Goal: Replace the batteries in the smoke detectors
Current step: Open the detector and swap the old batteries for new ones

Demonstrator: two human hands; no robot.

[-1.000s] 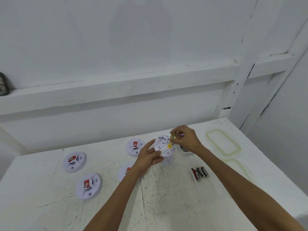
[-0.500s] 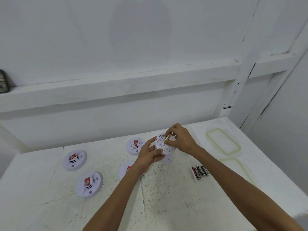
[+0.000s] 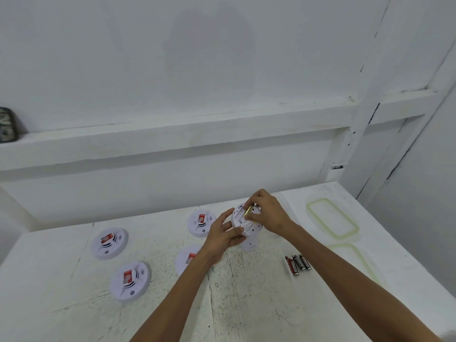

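Over the scuffed white bench [image 3: 246, 304], the right hand [image 3: 270, 215] pinches a slim gold battery [image 3: 248, 210] in a tight fingertip grip, its axis running one to seven o'clock, over the round white smoke detector [image 3: 248, 227] that the left hand [image 3: 222, 234] clasps.

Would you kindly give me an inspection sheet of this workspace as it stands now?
Surface: white table, scuffed, with yellowish ring stains at right.
Job's things: held detector, back up; gold battery against its back; four more detectors lying face up; red-and-black batteries in a row.
Clutter: white piece on the table below the held detector, unclear what.
Grippers: left hand grips the held detector; right hand pinches the gold battery.
Cables: nothing seen.
Surroundings: white wall with a ledge; dark object on its left end.
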